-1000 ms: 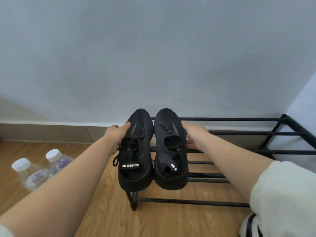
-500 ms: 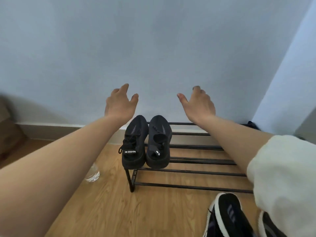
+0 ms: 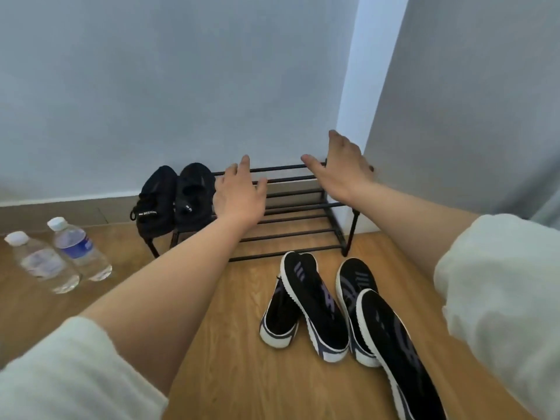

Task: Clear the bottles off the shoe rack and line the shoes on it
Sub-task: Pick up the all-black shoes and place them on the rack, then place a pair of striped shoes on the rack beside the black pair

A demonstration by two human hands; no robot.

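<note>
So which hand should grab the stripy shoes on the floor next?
Probably the right hand: the white-soled shoes lie on the floor on that side, below its arm. The left hand hovers over the rack, nearer the black pair. Both hands are empty.

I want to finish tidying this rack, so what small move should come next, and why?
Probably lower both hands, left hand and right hand, to the black-and-white shoes on the floor and pick up a pair. Both hands are open and empty above the rack, the black pair already sits at its left end, and the bottles are off it.
</note>
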